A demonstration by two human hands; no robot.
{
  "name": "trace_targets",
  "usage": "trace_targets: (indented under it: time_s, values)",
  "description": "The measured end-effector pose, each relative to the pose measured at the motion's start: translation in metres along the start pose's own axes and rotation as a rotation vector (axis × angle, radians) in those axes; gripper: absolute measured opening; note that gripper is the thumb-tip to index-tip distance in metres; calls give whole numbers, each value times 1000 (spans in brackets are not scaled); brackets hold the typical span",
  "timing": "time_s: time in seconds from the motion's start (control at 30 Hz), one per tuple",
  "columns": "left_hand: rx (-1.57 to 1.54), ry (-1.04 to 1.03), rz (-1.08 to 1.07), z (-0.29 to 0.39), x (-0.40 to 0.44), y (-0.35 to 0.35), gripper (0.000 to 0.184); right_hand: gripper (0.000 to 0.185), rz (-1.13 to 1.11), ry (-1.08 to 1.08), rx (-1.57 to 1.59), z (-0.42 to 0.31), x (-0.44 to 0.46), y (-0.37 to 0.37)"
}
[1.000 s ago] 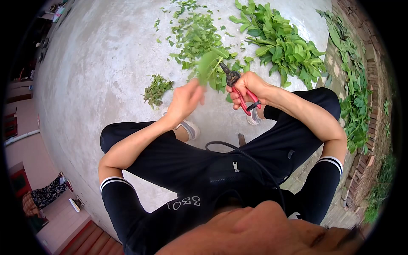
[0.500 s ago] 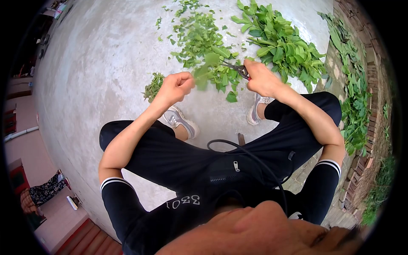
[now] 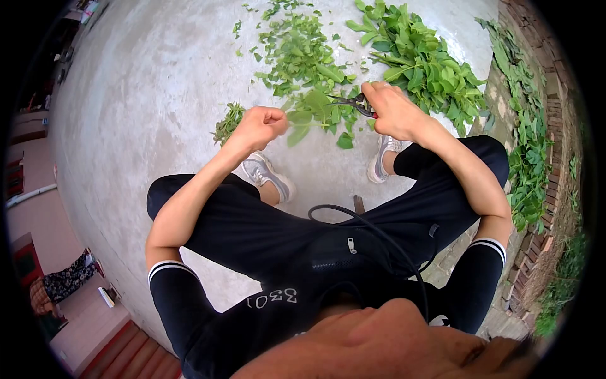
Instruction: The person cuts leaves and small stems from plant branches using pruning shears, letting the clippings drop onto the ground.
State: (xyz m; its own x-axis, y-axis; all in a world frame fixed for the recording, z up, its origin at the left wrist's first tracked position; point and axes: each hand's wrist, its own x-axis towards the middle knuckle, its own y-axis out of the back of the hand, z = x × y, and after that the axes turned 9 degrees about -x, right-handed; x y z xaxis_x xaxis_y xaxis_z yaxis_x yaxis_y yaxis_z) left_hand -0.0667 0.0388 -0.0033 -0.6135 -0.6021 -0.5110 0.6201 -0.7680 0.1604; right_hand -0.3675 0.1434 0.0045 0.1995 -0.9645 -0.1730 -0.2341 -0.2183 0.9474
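My left hand (image 3: 260, 128) is closed in a pinch on the stem end of a leafy sprig (image 3: 303, 120). The sprig's leaves stick out to the right of my fingers and are partly blurred. Around the handles of a pair of scissors (image 3: 346, 101) my right hand (image 3: 398, 112) is closed. The dark blades point left, spread a little, beside the sprig's leaves; whether they touch them I cannot tell. Below and beyond both hands, cut leaf pieces (image 3: 297, 57) are scattered over the concrete floor. A small bundle of thin stems (image 3: 228, 123) lies just left of my left hand.
A large heap of leafy branches (image 3: 429, 69) lies beyond my right hand. More leaves (image 3: 529, 151) lie along a brick edging (image 3: 554, 139) at the right. My shoes (image 3: 268, 177) stand on the floor under my arms. Another person (image 3: 63, 281) is at the far left.
The sprig has swung slightly lower, its leaves now reaching nearer the scissors. My right hand has shifted a little to the right with the scissors. My left hand has barely moved.
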Motion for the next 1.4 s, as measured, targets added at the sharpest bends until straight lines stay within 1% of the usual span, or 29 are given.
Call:
trace_targets:
  time_s: [0.03,0.13,0.23,0.33,0.43,0.53,0.67,0.73,0.77,0.83,0.87,0.9,0.97,1.0,1.1,1.17,1.23,1.27,1.37,1.4]
  values:
    - [12,9,-5,1,0,1,19,37,9,28,-12,-2,-1,2]
    - [56,-7,-27,2,2,3,18,38,-118,61,-68,-9,0,8]
    - [67,-34,-45,4,2,1,18,41,-31,92,-111,-11,-4,-8]
    - [86,-85,-34,1,4,0,18,40,14,127,-181,-11,-1,-11]
    - [112,-117,-22,2,3,0,18,30,-41,126,-95,-11,5,-7]
    - [127,-102,-16,7,-1,-2,18,18,-7,125,-105,-12,5,-8]
    - [118,-82,-2,10,-3,-2,12,15,151,50,-122,-1,5,-22]
    - [192,-155,13,11,-4,0,11,14,227,-31,-105,5,7,-28]
    - [228,-191,21,11,-5,0,11,13,163,-160,27,8,10,-28]
    - [236,-199,26,9,-5,1,11,12,33,-415,288,10,16,-13]
    - [239,-204,28,7,-6,1,12,13,-29,-365,350,13,16,-8]
    - [236,-217,74,7,-6,1,12,16,-93,-318,413,16,15,-3]
    - [229,-240,166,7,-6,-3,13,21,-142,-380,661,20,18,-9]
    - [207,-241,184,5,-6,-2,15,32,-211,-345,653,18,17,-8]
    - [117,-256,229,1,-2,0,19,43,-437,-343,811,9,10,0]
    - [18,-274,256,1,0,-2,20,52,-592,-344,1126,5,7,-13]
    - [-67,-257,195,-3,3,-5,21,47,-546,-304,1231,-7,7,-25]
    - [-108,-247,162,-5,4,-7,22,49,-536,-312,1273,-11,4,-27]
    - [-120,-226,90,-8,5,-15,24,52,-569,-330,1255,-18,4,-21]
    - [-123,-206,72,-4,4,-19,24,48,-567,-334,1277,-18,5,-27]
